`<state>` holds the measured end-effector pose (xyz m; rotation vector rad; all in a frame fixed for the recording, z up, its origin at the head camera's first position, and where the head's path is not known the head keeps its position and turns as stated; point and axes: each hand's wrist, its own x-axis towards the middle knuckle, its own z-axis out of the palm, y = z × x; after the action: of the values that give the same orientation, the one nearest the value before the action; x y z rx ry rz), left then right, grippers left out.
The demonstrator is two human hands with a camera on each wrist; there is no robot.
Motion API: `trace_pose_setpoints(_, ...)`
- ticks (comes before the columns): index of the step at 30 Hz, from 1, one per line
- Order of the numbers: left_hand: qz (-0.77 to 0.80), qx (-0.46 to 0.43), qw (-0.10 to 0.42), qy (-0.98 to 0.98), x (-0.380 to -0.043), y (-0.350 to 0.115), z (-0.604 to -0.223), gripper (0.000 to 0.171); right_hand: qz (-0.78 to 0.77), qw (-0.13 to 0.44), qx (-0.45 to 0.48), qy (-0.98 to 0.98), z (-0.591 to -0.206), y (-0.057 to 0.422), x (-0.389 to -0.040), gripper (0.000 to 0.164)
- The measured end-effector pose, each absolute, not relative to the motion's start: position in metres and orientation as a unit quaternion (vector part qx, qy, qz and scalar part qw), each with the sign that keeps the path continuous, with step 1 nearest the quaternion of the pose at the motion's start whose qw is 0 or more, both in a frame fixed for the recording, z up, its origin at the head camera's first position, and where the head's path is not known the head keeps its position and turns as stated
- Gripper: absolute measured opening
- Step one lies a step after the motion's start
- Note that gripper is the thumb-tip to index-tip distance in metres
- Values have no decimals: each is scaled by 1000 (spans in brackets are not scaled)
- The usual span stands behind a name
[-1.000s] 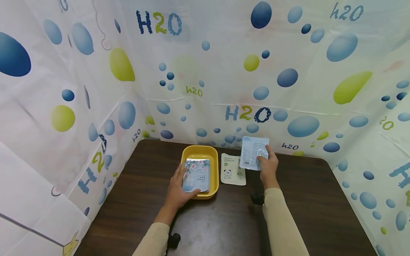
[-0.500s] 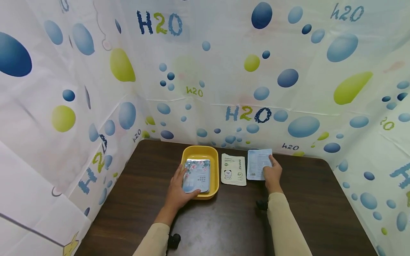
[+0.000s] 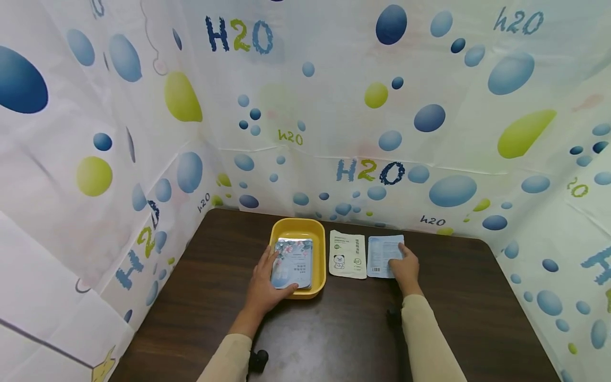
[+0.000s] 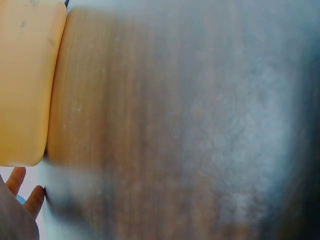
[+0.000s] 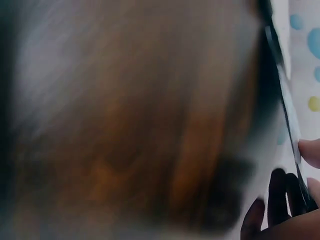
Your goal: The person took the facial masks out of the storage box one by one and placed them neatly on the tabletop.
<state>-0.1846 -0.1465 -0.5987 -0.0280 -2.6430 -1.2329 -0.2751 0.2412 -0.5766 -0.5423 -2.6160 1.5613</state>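
“Two hands show in my head view. Report the state of each.”

“The right hand [image 3: 407, 269] pinches the blue packet [image 3: 380, 254] at its right edge; my right wrist view shows the thumb on one face, fingers on the other. The left hand [image 3: 266, 276] has its fingers extended and spread along the left side of the yellow tray [image 3: 322, 254], thumb at the near edge of the floral packet [image 3: 292, 265] in it.”

“Specify the blue packet's position.”

“Forward and left of the right hand, the nearer one; tray and cream packet [image 3: 346, 260] lie between it and the left hand. Its long axis points away from the person, roughly parallel to the cream packet, just beside it. Whether their edges touch, I cannot tell.”

“Surroundings?”

“Dark wood-grain table [image 3: 334, 329]; beyond it, a sheet [image 3: 324, 106] printed with blue and green ovals.”
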Motion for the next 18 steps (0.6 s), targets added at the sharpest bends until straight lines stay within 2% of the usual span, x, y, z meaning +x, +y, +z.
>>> trace_pose_setpoints(8,-429,-15,115,-896,-184,-147,-597,104,343,-10,-121,-931,-590,250,-272,68)
trace_pose_setpoints(18,-431,-10,108,-896,-184,-146,-598,104,298,-69,-54,-950,-602,260,-269,63)
